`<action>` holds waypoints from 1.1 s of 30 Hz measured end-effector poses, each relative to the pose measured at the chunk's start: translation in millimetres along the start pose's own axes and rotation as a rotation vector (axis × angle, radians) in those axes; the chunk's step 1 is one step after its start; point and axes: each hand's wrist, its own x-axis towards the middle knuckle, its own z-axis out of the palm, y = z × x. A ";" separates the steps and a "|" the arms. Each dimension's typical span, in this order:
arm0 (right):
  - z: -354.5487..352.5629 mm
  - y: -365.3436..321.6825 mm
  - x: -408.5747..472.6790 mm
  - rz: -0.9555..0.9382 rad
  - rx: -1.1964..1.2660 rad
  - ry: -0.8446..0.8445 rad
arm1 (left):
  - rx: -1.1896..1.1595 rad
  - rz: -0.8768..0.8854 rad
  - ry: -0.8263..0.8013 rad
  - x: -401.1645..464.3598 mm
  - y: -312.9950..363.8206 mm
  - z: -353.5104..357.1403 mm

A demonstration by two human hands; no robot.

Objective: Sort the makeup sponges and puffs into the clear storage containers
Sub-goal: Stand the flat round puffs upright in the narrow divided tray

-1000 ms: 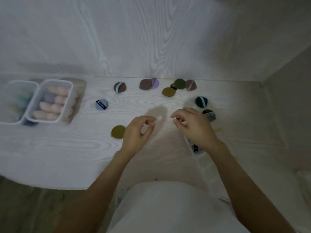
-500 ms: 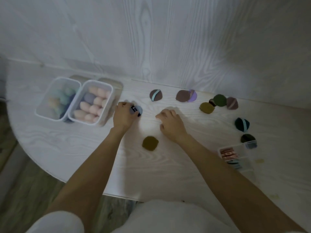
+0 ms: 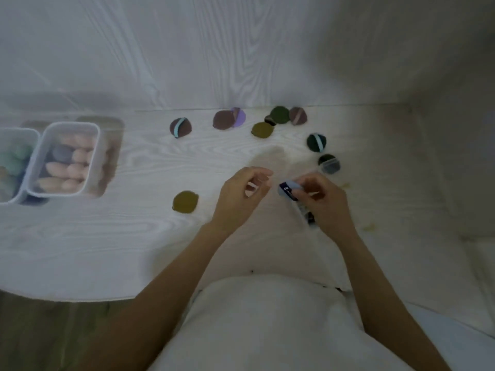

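My right hand [image 3: 325, 203] pinches a light blue puff [image 3: 292, 189] with a dark strap, just above a small clear container [image 3: 308, 216] that the hand mostly hides. My left hand [image 3: 239, 195] hovers just left of the puff, its fingers loosely curved and holding nothing. An olive puff [image 3: 185, 201] lies on the table to the left of that hand. At the far left stand two clear tubs: one [image 3: 92, 145] holds pink sponges, the other [image 3: 32, 140] green and teal ones.
Several puffs lie along the back of the white table [image 3: 134, 231]: a brown one with a teal strap [image 3: 180, 127], a brown one [image 3: 222, 119] over a purple one [image 3: 240, 117], olive [image 3: 262, 129], green [image 3: 280, 114], and a dark green one [image 3: 316, 142]. Walls close in behind and to the right.
My left hand took the blue puff from beside the tubs and carried it right. It now sits in my right hand's fingers, and my left hand holds nothing.
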 end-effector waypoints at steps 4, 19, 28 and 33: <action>-60.2 36.1 -38.8 0.059 -0.089 0.197 | 0.361 0.308 -0.251 -1.8 5.1 51.1; -89.9 63.8 -60.0 0.074 -0.023 0.327 | 0.865 0.701 -0.756 49.4 43.1 101.4; -87.4 63.0 -42.5 -0.116 -0.243 0.052 | 0.833 0.678 -0.676 48.9 29.5 98.3; -72.0 57.8 -31.4 -0.182 -0.549 -0.098 | 0.790 0.638 -0.625 43.7 26.9 99.4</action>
